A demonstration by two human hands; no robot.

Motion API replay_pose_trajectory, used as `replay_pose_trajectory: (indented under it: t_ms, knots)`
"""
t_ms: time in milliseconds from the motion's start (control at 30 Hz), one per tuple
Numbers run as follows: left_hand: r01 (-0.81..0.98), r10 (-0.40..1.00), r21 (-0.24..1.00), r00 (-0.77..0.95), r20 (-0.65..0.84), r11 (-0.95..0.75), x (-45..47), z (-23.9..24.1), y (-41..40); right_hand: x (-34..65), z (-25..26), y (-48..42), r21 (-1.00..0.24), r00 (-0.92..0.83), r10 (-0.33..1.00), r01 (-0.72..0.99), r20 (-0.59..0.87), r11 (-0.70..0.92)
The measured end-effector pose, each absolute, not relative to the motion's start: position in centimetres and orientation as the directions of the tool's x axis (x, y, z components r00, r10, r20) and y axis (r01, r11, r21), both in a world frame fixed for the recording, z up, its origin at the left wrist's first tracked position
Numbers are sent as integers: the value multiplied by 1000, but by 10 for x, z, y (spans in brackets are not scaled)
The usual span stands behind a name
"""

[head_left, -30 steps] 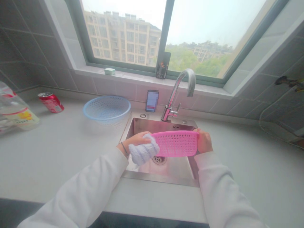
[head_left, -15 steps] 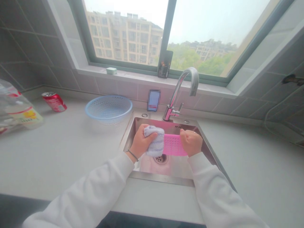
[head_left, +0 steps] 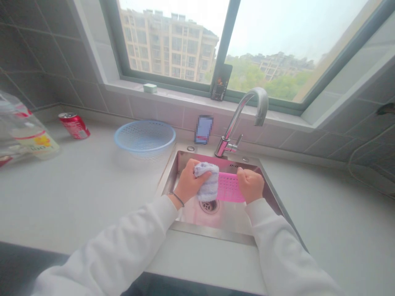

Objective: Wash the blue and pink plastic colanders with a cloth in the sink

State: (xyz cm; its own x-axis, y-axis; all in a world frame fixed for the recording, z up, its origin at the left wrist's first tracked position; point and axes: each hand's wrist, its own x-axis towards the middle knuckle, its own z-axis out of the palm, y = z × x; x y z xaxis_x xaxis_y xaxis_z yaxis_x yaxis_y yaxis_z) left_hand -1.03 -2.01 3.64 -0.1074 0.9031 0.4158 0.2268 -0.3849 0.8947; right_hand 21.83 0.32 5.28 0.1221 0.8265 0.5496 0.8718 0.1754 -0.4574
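Over the steel sink (head_left: 265, 193) I hold a pink perforated basket (head_left: 227, 187) on its side. My right hand (head_left: 251, 185) is closed on its right end. My left hand (head_left: 189, 182) is wrapped round a pale blue-white cloth (head_left: 207, 182) that presses against the basket's left end. Only a short stretch of pink shows between the two hands. The drain (head_left: 210, 205) lies just below them.
A chrome tap (head_left: 243, 117) arches over the sink's back edge. A blue colander (head_left: 145, 137) stands on the counter to the left, with a red can (head_left: 75, 125) and a clear bag (head_left: 21, 131) beyond. A phone (head_left: 203, 129) leans against the wall tiles.
The basket has turned from broadside to end-on, so less of it shows. My right hand has moved left, closer to the left hand, and the cloth now sits on the basket's left end.
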Motion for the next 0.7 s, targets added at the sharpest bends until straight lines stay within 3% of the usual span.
replay_pose_trajectory:
  t_ms: [133,200,367,433,600,700]
  knots:
    - [248,890,905,-220,399,-344,-24,39,-10,247,53,6,-683,324,793,715,515,152]
    - [257,890,899,-203,408,-354,-21,39,-12,244,52,6,-673,330,796,729,507,126]
    - [260,903,875,-24,429,-409,-5,37,-27,209,52,6,-456,111,864,878,492,147]
    - [279,901,871,-43,432,-404,-8,37,-24,210,52,7,-476,126,864,868,487,142]
    - [335,887,878,-193,420,-343,-27,37,-7,241,56,5,-700,367,812,711,454,70]
    - [321,894,879,-161,418,-353,-19,38,-13,236,56,4,-628,333,801,775,497,68]
